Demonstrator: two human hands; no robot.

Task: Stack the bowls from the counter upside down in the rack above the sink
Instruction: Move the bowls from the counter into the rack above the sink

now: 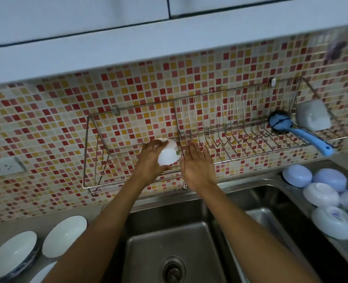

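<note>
Placing: left hand (pixel 148 160) grips a tilted white bowl (pixel 168 153) at the rack (pixel 95 158).
Right hand (pixel 197 166): flat, empty.
Next: finish inverting, set down.

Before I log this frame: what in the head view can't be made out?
- The bowl in the left hand: its rim and inside are hidden by the fingers and its own tilt.
- Bowls on the counter at right: the pile is cut off by the frame edge, so the count is unclear.
- Plates at lower left: cut off by the edge.
- Whether the open right hand touches the rack: cannot tell.
</note>
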